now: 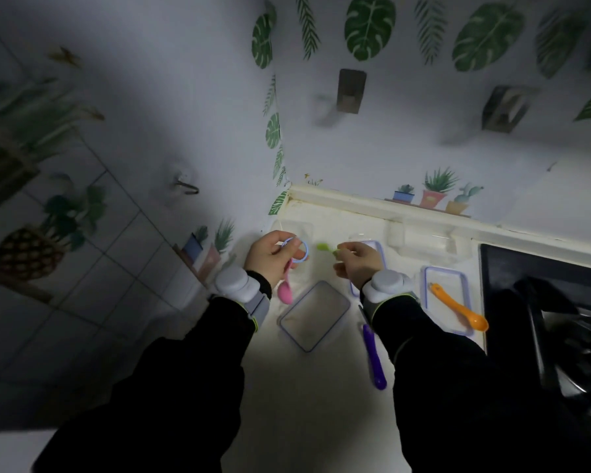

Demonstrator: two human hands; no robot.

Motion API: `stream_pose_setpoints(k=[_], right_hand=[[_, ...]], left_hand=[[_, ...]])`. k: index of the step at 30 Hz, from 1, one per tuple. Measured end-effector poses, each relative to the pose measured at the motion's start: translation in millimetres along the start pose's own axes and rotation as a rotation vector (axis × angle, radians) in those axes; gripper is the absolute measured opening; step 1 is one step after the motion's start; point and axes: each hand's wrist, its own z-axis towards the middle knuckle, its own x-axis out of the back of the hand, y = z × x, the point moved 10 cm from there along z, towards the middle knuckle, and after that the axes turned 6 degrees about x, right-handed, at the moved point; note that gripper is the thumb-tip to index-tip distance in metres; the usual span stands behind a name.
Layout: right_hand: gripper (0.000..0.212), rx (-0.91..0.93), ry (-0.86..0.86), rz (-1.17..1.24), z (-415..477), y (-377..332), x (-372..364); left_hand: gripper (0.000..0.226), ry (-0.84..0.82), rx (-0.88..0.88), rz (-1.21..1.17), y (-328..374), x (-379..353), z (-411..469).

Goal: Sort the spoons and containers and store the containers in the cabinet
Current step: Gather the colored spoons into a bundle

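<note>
The green spoon (322,247) is off the worktop, pinched at one end between thumb and fingers of the right hand (357,264); its free end points toward the blue ring (304,255). The left hand (270,257) grips that ring with curled fingers, and the pink spoon (285,291) hangs from the same hand, bowl down. The step in hand appears to be gathering the spoons together at the ring; whether the pink spoon is threaded on it cannot be told. Hold the ring steady, opening facing the right hand, and move only the green spoon. Keep the pinch near the end of the handle so the leading end stays visible. The purple spoon (374,358) lies on the worktop (304,404) beside the right forearm. The orange spoon (458,307) rests across the blue-rimmed container (427,278), near the stove (543,302). Collect both before stacking. A second blue-rimmed container (314,315) lies between the forearms. Motion blur and dim light limit further detail.
</note>
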Motion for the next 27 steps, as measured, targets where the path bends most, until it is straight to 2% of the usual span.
stream_pose_setpoints(k=[3, 6, 12, 15, 17, 20, 23, 27], right_hand=[[0.019, 0.026, 0.027, -0.015, -16.1, -5.8, 4.0], [0.022, 0.060, 0.071, -0.050, -35.7, -11.0, 13.2], [0.026, 0.017, 0.131, -0.076, -63.1, -19.5, 40.1], [0.026, 0.037, 0.164, 0.039, -77.3, -29.4, 47.9], [0.029, 0.067, 0.156, 0.191, -86.6, -38.0, 46.3], [0.022, 0.086, 0.116, 0.403, -99.4, -53.6, 39.8], [0.023, 0.118, 0.076, 0.486, -112.3, -73.1, 35.4], [0.021, 0.149, 0.103, 0.550, -123.7, -89.7, 37.4]], left_hand=[[0.005, -0.009, -0.021, 0.045, 1.2, 2.8, -10.4], [0.005, -0.032, 0.014, -0.019, -8.0, 4.4, -21.8], [0.022, -0.179, 0.043, -0.233, -6.5, -4.0, -41.3], [0.028, -0.220, 0.020, -0.219, -2.1, -5.5, -48.8], [0.028, -0.237, 0.004, -0.196, 1.7, -5.9, -52.0], [0.029, -0.275, 0.041, -0.208, 7.1, -7.6, -57.0], [0.029, -0.283, 0.053, -0.205, 16.2, -5.7, -66.8], [0.030, -0.266, -0.040, -0.012, 23.5, 0.2, -74.9]])
